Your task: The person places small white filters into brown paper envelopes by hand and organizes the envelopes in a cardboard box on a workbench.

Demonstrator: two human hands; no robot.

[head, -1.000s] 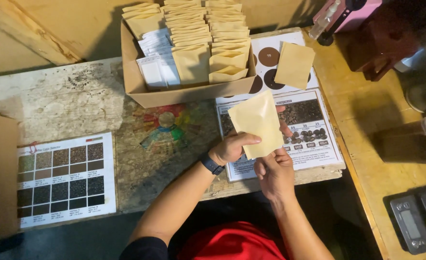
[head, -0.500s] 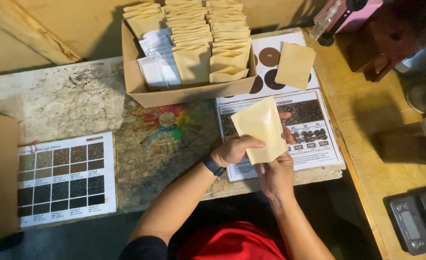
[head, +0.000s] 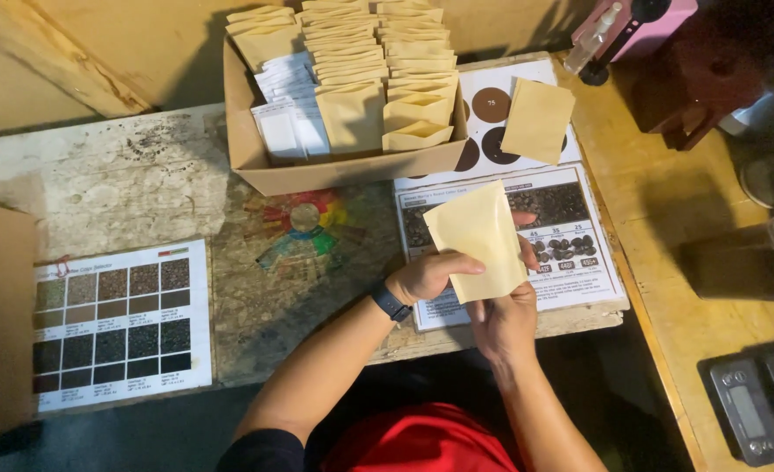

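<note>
Both hands grip one tan paper pouch [head: 478, 240], held tilted just above the counter [head: 133, 188]. Left hand [head: 430, 275] pinches its left edge, thumb on the front, other fingers hidden behind it. Right hand [head: 502, 319] clasps the bottom edge from below; most of its fingers are behind the pouch too, only a fingertip shows past the right edge, so how far they curl can't be told. Dark watch [head: 391, 303] on the left wrist. Under the pouch lies a printed sheet w/ dark photos [head: 579, 253], partly covered by it. Beyond, a cardboard box [head: 343, 170] packed w/ rows of tan pouches & some white packets, top rows cut off by the frame edge. A 2nd loose pouch [head: 537, 121] lies right of the box. Far left: swatch chart [head: 111, 323]. Bottom right: scale [head: 754, 411], partly cut off
</note>
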